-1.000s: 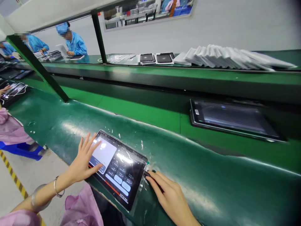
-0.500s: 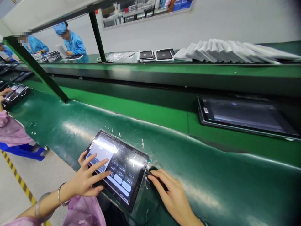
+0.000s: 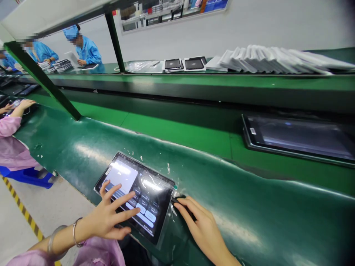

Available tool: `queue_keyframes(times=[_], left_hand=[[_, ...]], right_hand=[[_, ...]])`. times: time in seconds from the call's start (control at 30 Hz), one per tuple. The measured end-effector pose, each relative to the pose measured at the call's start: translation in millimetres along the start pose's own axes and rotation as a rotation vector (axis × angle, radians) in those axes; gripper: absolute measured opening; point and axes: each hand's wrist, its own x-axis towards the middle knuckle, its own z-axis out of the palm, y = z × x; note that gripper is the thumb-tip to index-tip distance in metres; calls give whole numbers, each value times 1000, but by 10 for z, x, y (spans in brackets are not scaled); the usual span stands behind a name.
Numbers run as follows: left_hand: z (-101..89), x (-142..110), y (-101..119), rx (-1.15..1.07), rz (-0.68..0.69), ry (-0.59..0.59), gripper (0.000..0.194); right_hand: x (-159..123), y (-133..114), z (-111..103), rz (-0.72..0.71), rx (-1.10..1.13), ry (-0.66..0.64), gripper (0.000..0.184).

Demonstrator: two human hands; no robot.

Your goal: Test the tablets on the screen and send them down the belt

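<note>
The left hand reaches in from the lower left, palm down, with its fingers spread and stretched forward and the thumb tucked below; two bangles sit on the wrist and forearm. The right hand comes in from the lower right, palm down and flat, its fingers extended and close together.

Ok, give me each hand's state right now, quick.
Left hand: open, fingers spread, a fingertip on the tablet screen, holding nothing.
Right hand: open, fingers resting on a small dark object at the tablet's right edge; not gripping.
</note>
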Motion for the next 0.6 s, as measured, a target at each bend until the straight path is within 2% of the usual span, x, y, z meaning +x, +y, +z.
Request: queue_keyframes(times=[0.23, 0.37, 0.6], left_hand=[[47, 237, 193, 25, 111, -50, 65], [64, 251, 232, 65, 125, -49, 72], [113, 231, 262, 111, 105, -6, 66]], right_hand=[[-7, 42, 36, 34, -40, -33, 29], [-12, 54, 15, 31, -60, -60, 30], [-24, 115, -28, 40, -138, -201, 44]])
